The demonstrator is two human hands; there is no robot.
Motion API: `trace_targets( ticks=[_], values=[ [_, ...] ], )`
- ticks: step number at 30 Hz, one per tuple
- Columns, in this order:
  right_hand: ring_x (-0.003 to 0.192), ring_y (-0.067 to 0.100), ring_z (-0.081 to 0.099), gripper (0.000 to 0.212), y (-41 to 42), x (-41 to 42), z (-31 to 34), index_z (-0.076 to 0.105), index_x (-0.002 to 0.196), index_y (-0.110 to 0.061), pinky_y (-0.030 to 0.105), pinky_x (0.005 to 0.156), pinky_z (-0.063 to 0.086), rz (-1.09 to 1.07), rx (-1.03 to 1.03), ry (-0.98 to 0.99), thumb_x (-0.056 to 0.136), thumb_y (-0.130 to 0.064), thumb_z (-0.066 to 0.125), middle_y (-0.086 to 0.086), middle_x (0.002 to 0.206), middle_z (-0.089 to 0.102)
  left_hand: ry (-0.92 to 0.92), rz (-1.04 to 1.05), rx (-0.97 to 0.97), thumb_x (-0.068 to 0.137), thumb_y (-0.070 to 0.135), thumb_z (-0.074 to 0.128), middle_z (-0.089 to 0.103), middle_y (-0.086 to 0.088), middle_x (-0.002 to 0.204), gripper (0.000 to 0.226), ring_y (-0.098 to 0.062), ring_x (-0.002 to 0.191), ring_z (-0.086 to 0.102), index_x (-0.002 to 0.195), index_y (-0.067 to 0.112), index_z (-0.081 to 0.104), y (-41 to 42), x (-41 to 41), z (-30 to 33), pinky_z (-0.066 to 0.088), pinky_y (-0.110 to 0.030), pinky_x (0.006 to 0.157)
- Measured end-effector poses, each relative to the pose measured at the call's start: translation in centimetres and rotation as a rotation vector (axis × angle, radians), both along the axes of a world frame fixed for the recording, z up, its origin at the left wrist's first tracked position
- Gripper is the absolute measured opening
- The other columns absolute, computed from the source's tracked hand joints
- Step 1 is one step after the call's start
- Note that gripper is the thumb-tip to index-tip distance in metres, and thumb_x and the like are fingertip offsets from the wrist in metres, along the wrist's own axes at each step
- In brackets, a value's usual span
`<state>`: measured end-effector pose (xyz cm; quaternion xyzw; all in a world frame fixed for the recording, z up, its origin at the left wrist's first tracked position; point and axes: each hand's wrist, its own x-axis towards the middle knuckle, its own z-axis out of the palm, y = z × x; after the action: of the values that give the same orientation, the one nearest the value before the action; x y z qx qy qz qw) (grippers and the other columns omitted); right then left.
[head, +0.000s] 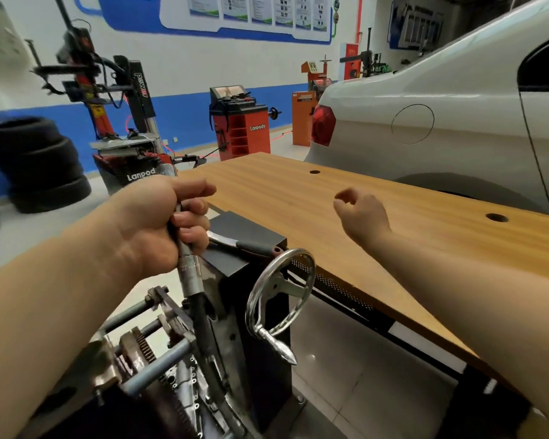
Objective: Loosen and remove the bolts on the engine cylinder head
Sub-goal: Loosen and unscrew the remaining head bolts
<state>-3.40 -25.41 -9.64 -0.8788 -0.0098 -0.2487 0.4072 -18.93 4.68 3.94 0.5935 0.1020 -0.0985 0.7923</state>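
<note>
- Left hand (pixel 159 223) wrapped tight around the top of a long silver socket extension bar (pixel 189 274); fingers curled closed on it, thumb over the top; the bar's long axis runs steeply down and slightly right, from the fist toward the engine below
- The bar's lower stretch turns dark (pixel 203 337) and sinks into the grey metal engine cylinder head (pixel 184 384) clamped low in the frame; where its tip lands is buried among the metal parts, and no bolt can be picked out
- A ratchet handle with a black-and-red grip (pixel 251 247) sticks out sideways to the right from beside the fist, lying across the top of the black steel engine stand (pixel 251 299); its head is hidden behind the fingers
- Right hand (pixel 360 213) hangs above the brown wood-grain tabletop (pixel 298 198), touching nothing; fingers loosely curled, thumb and forefinger near each other, holding nothing
- A shiny chrome handwheel (pixel 279 296) with a pointed knob sits on the stand's side, facing the camera
- Left edge blurred: a stack of black tyres (pixel 35 163) smears there
- Room: a workshop; a red tyre changer (pixel 124 122), a red wheel balancer cabinet (pixel 240 125), a silver-white car (pixel 441 115) cut off at right; white-and-blue wall with posters too small to read
</note>
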Motion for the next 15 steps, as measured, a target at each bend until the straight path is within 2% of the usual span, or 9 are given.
trace_targets(
  ticks=[3, 5, 7, 9, 10, 12, 15],
  values=[
    [0.098, 0.012, 0.064, 0.019, 7.6, -0.3, 1.3, 0.074, 0.115, -0.026, 0.022, 0.076, 0.047, 0.261, -0.166, 0.011, 0.1, -0.03, 0.062, -0.013, 0.104, 0.069, -0.066, 0.04, 0.049, 0.105, 0.024, 0.056, 0.038, 0.008, 0.058, 0.014, -0.003, 0.04, 0.025, 0.097, 0.015, 0.062, 2.9, -1.6, 1.7, 0.023, -0.017, 0.038],
    [0.096, 0.012, 0.065, 0.012, 12.8, 0.0, 2.1, 0.071, 0.108, -0.034, 0.023, 0.073, 0.046, 0.406, -0.249, 0.121, 0.097, -0.033, 0.065, -0.013, 0.103, 0.069, -0.119, 0.065, 0.091, 0.105, 0.026, 0.056, 0.038, 0.007, 0.057, 0.017, -0.004, 0.039, 0.024, 0.093, 0.016, 0.063, 4.7, -2.8, 2.7, 0.022, -0.018, 0.037],
    [0.099, 0.016, 0.063, 0.024, 17.1, 0.5, 2.5, 0.069, 0.116, -0.031, 0.031, 0.081, 0.048, 0.489, -0.366, 0.264, 0.095, -0.044, 0.068, -0.008, 0.109, 0.068, -0.178, 0.101, 0.169, 0.105, 0.027, 0.057, 0.039, 0.006, 0.057, 0.018, -0.005, 0.041, 0.023, 0.092, 0.016, 0.064, 6.5, -4.1, 3.6, 0.022, -0.019, 0.038],
    [0.103, 0.02, 0.06, 0.048, 20.1, 1.0, 2.4, 0.065, 0.127, -0.026, 0.038, 0.09, 0.049, 0.468, -0.535, 0.344, 0.093, -0.059, 0.067, -0.004, 0.115, 0.064, -0.231, 0.135, 0.252, 0.105, 0.027, 0.058, 0.04, 0.005, 0.057, 0.019, -0.007, 0.043, 0.023, 0.093, 0.015, 0.065, 8.3, -5.5, 4.3, 0.022, -0.02, 0.039],
    [0.104, 0.022, 0.06, 0.053, 21.1, 1.3, 2.2, 0.064, 0.129, -0.024, 0.04, 0.092, 0.05, 0.423, -0.637, 0.335, 0.093, -0.062, 0.066, -0.002, 0.117, 0.064, -0.252, 0.15, 0.288, 0.106, 0.027, 0.058, 0.041, 0.005, 0.058, 0.019, -0.007, 0.044, 0.023, 0.094, 0.015, 0.066, 9.4, -6.2, 4.7, 0.023, -0.021, 0.039],
    [0.1, 0.022, 0.062, 0.046, 22.5, 1.7, 1.7, 0.065, 0.126, -0.022, 0.04, 0.089, 0.052, 0.36, -0.789, 0.272, 0.096, -0.058, 0.064, 0.0, 0.115, 0.067, -0.283, 0.184, 0.343, 0.106, 0.027, 0.059, 0.041, 0.004, 0.059, 0.018, -0.008, 0.045, 0.024, 0.097, 0.014, 0.067, 11.5, -7.7, 5.3, 0.023, -0.022, 0.04],
    [0.081, 0.016, 0.062, 0.018, 24.2, 2.0, 1.6, 0.068, 0.105, -0.025, 0.033, 0.069, 0.045, 0.354, -0.812, 0.288, 0.102, -0.041, 0.061, -0.002, 0.096, 0.068, -0.313, 0.232, 0.353, 0.106, 0.026, 0.058, 0.042, 0.004, 0.059, 0.016, -0.008, 0.045, 0.025, 0.1, 0.013, 0.066, 15.1, -10.1, 6.1, 0.023, -0.023, 0.042]
  ],
)
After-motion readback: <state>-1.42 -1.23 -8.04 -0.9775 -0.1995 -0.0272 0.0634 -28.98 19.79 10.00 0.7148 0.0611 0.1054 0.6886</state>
